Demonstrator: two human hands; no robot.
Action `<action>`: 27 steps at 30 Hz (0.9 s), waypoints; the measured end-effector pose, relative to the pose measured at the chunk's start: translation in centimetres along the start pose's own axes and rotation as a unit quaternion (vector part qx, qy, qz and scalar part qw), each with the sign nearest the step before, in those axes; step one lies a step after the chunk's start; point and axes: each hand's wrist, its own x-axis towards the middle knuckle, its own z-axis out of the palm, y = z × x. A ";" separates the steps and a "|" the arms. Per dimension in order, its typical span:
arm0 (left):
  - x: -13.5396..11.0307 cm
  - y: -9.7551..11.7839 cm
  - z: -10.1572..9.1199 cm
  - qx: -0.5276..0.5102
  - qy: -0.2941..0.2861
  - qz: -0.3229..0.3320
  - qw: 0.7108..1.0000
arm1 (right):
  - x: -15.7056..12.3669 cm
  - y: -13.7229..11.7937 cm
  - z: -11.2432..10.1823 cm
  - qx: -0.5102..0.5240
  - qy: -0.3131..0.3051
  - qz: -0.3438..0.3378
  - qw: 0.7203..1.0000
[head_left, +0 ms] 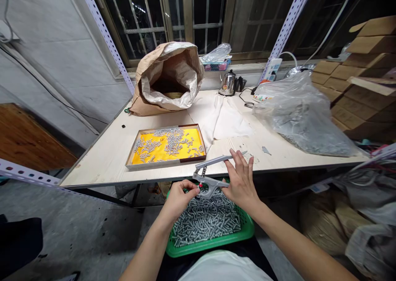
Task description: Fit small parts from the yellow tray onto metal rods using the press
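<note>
Grey metal hand pliers (212,183) with a coil spring between the handles are in my right hand (243,181), fingers on the upper handle and thumb at the lower one; the handles are spread. My left hand (180,196) pinches at the jaw end, beside a small red part (200,185). Whatever is between those fingertips is too small to make out. Below both hands, a green plastic basket (213,246) on my lap holds many small silvery pieces (206,223), ridged like springs or screws. Similar pieces (175,140) lie scattered in a shallow yellow-bottomed tray (167,164) on the table.
On the table (102,161) stand an open paper sack (154,103), a white cloth (232,122), a metal kettle (228,83) and a clear plastic bag (303,112) of small parts. Cardboard boxes (361,87) are stacked at right. Sacks (321,223) lie on the floor.
</note>
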 end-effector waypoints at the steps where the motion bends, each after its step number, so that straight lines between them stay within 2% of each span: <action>1: -0.1 0.1 0.0 0.020 -0.004 0.006 1.000 | -0.1 -0.1 0.0 0.003 -0.003 0.000 1.000; 5: -0.4 0.7 -0.1 0.041 -0.028 0.012 0.999 | -0.4 -0.3 0.0 0.018 -0.001 -0.007 1.000; 12: -1.0 1.5 -0.1 -0.046 -0.028 -0.013 0.998 | 0.0 -0.5 -0.3 0.026 0.024 -0.001 0.999; 16: -1.5 1.4 -0.8 -0.102 -0.066 -0.027 0.992 | 0.5 -0.3 -0.6 0.053 0.039 -0.025 0.998; 18: -1.8 1.2 -1.2 -0.150 -0.061 -0.027 0.986 | 0.7 0.0 -0.4 0.037 -0.006 -0.040 0.998; 22: -2.1 0.7 -1.3 -0.176 0.035 -0.020 0.984 | 1.1 0.5 0.8 -0.027 -0.126 -0.073 0.989; 24: -2.2 0.6 -0.8 -0.162 0.059 -0.021 0.985 | 1.3 0.6 1.3 -0.036 -0.145 -0.080 0.985; 27: -2.3 0.5 0.0 -0.148 0.054 -0.042 0.987 | 1.8 0.4 1.3 -0.051 -0.150 -0.080 0.984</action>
